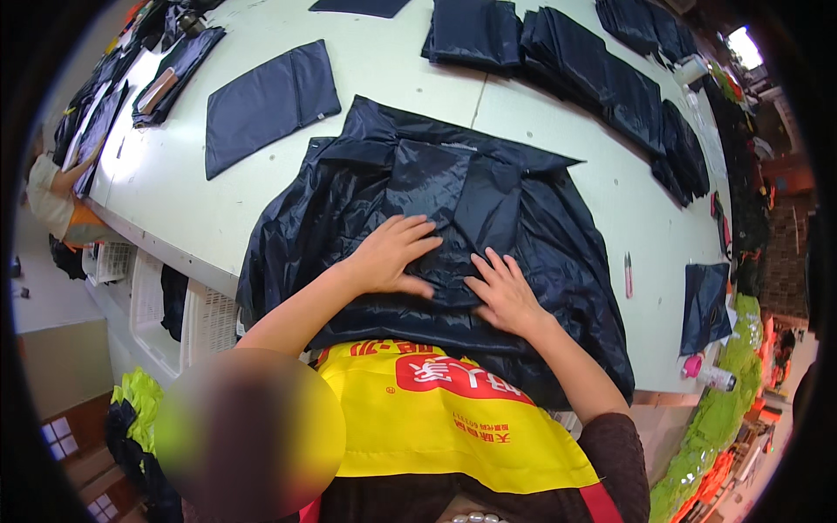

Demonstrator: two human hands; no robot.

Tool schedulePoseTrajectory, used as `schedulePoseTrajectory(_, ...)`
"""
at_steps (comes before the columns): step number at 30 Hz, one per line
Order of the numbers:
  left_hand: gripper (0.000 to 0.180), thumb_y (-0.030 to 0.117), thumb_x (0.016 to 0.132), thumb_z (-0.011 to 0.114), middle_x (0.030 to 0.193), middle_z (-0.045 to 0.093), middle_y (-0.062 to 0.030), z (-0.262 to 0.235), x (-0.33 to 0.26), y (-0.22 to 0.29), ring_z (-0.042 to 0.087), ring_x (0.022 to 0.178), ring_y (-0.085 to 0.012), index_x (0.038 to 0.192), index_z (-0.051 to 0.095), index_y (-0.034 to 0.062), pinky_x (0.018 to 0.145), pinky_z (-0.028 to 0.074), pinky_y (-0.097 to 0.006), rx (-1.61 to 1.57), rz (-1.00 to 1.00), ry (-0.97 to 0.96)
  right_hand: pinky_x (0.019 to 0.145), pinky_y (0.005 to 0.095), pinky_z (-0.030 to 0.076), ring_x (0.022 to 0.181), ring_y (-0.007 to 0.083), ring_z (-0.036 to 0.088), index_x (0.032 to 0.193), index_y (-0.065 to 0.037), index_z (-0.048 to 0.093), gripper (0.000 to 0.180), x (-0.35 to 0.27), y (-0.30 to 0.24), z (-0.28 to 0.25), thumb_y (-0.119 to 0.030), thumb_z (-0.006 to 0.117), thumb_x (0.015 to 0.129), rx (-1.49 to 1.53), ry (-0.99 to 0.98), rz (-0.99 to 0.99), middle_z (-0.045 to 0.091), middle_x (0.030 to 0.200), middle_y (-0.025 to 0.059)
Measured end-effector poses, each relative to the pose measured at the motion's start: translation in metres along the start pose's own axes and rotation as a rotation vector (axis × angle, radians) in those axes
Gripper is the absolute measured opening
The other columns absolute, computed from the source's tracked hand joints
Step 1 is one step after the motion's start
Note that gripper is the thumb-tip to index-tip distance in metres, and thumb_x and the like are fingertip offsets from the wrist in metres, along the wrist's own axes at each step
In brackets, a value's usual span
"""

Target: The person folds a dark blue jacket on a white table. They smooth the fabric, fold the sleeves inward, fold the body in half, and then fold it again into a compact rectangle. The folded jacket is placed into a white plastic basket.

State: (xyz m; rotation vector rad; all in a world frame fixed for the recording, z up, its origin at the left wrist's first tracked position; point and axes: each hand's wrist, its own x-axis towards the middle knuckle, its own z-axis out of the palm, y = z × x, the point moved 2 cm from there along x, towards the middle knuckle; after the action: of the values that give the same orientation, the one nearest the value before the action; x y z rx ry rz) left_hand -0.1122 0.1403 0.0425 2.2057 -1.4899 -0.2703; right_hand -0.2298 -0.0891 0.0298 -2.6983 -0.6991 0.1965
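A shiny dark navy jacket (567,235) lies spread out on the white table in front of me, its collar edge toward the far side. My left hand (392,259) rests on the middle of the fabric, fingers stretched out. To its right, my right hand (504,292) lies on the same cloth with its fingers spread. Neither hand grips anything. The near part of the garment hangs toward my yellow apron (453,418). Creases run across the cloth around both hands.
A folded dark garment (272,105) lies at the upper left. Folded stacks (602,74) line the far right of the white table (610,187). A pen (628,275) and a bottle (715,376) are at right, white baskets (207,318) at left. Another person (65,196) works at far left.
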Motion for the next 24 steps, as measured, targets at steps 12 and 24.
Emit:
schedulePoseTrajectory(12,0.015,0.016,0.084,0.060,0.099,0.059,-0.0104,0.042,0.003,-0.043,0.061,0.086,-0.0346,0.098,0.060,0.0092,0.072,0.049,-0.040,-0.167,-0.550,0.356,0.088,0.0428,0.043,0.108,0.0323,0.053,0.125,-0.005,0.049,0.052,0.062,0.013,-0.029,-0.030,0.064,0.081,-0.242,0.424,0.102,0.054,0.122,0.0136)
schedulePoseTrajectory(24,0.026,0.010,0.073,0.069,0.092,0.061,-0.0084,0.054,0.014,-0.014,0.059,0.088,-0.0254,0.099,0.064,0.0083,0.078,0.047,-0.036,-0.032,0.088,0.385,0.107,0.0512,0.022,0.133,0.0261,0.033,0.132,-0.008,0.046,0.062,0.058,0.022,0.022,-0.032,0.067,0.079,-0.098,0.127,0.035,0.043,0.139,0.0082)
